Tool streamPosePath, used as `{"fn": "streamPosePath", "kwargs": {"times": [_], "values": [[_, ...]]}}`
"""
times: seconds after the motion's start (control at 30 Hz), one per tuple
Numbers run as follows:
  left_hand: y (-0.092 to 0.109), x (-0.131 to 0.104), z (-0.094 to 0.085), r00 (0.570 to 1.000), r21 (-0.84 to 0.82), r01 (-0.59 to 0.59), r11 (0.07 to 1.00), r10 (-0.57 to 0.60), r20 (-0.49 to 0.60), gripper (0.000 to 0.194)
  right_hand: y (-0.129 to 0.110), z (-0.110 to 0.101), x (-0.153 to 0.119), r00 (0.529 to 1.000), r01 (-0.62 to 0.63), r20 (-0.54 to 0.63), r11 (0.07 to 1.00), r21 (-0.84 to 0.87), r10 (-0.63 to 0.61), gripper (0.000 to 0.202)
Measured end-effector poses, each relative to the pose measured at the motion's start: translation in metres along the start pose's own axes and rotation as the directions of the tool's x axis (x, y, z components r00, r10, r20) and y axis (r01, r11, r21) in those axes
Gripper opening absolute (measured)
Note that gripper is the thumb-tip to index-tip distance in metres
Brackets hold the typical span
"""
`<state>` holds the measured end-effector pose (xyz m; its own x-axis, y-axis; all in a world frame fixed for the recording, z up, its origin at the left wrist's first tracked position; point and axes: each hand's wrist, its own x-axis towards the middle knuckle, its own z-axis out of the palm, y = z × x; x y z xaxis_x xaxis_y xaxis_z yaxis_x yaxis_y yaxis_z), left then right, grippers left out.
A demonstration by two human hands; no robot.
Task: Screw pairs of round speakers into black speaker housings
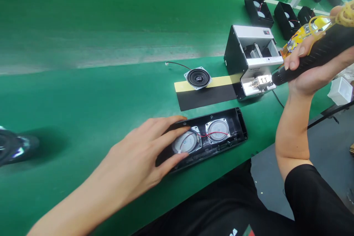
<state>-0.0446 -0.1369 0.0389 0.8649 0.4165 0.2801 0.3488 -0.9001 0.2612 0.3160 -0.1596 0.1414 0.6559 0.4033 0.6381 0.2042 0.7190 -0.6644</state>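
Note:
My left hand [155, 147] rests over the left end of a black speaker housing [236, 129], its fingers spread across the edge and touching the left speaker [188, 142]. A second speaker [218, 131] sits beside it in the housing, with a red wire across both. My right hand [309, 62] is wrapped round a black electric screwdriver [318, 53]. The screwdriver's tip is at the front outlet of a silver and black screw feeder [256, 64]. A loose speaker [198, 78] with a thin wire lies on a yellow and black strip [207, 97].
Open black housings [258, 9] with speakers inside stand at the upper right. A yellow-labelled bottle [298, 38] is behind my right hand. At the right edge is a white container [340, 90]. A dark round object [16, 147] stands at the far left on the green table [83, 99].

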Motion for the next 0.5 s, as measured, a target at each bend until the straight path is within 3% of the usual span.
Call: {"fn": "streamPosePath", "kwargs": {"times": [0.13, 0.3, 0.5], "values": [[-0.0003, -0.0012, 0.0008, 1.0, -0.001, 0.021, 1.0, -0.021, -0.006, 0.053, -0.0013, 0.0007, -0.0021, 0.999, -0.028, 0.022, 0.996, -0.079, 0.03, 0.077], [-0.0021, 0.0009, -0.0023, 1.0, -0.007, 0.005, 1.0, -0.004, 0.028, 0.052, 0.0017, -0.0031, -0.0039, 1.0, -0.029, 0.012, 0.999, -0.037, 0.029, 0.068], [-0.0022, 0.0013, -0.0012, 0.992, -0.083, 0.096, 0.992, -0.088, 0.094, 0.054, 0.0019, -0.0058, -0.0052, 0.999, -0.035, 0.005, 0.998, -0.059, 0.035, 0.071]]}}
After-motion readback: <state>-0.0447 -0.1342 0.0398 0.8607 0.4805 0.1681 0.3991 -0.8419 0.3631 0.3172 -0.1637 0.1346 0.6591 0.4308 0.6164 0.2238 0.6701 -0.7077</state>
